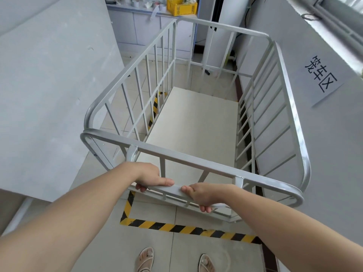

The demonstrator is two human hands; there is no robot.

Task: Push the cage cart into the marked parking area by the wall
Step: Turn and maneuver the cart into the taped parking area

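Observation:
A grey metal cage cart [290, 107] with barred sides and a pale empty floor stands in front of me, its right side close along the wall. My left hand [152, 176] and my right hand [204, 194] both grip the low handle bar [177, 189] at the cart's near end. Yellow-and-black tape [184, 228] marks a rectangle on the tiled floor; its near line lies between my feet and the cart, and its left line runs under the cart's left side. A paper sign [321, 75] with black characters is stuck on the wall to the right.
A large grey panel [49, 85] leans close on the left. White cabinets with a yellow crate [181, 5] stand at the far end. The right wall [334, 154] has a window above. My sandalled feet [146, 260] stand just outside the tape.

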